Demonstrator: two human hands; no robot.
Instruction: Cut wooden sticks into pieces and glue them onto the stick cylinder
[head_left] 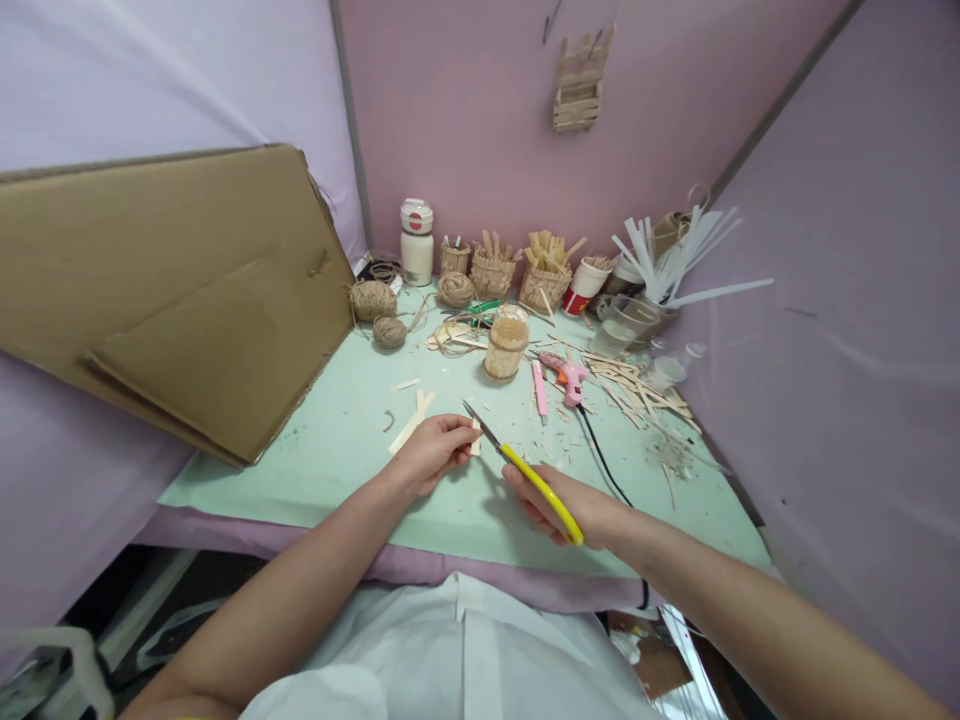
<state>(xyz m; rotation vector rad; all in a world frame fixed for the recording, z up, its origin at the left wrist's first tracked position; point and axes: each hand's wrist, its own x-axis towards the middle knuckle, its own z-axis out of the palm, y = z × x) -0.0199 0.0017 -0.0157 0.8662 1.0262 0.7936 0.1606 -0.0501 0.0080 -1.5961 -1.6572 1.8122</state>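
Note:
My left hand [442, 448] pinches a short pale wooden strip [476, 440] between thumb and fingers, low over the front of the table. In my right hand [559, 505] is a pair of scissors with yellow handles [544, 490]; the fingers are wrapped round them. The metal blades [481, 424] point up and left and lie at the strip by my left fingertips. Whether they touch it I cannot tell. Beyond my hands stands a small round wooden cup [506, 348]. Left of my left hand lie several loose flat strips [411, 424].
A pink glue gun [568, 378] with a black cord and a pink utility knife [539, 390] lie right of the cup. Wood strips [637, 385] are scattered at right. Twine balls [389, 332], stick-filled containers [546, 285] and a white bottle [417, 245] stand behind. Cardboard [187, 300] leans at left.

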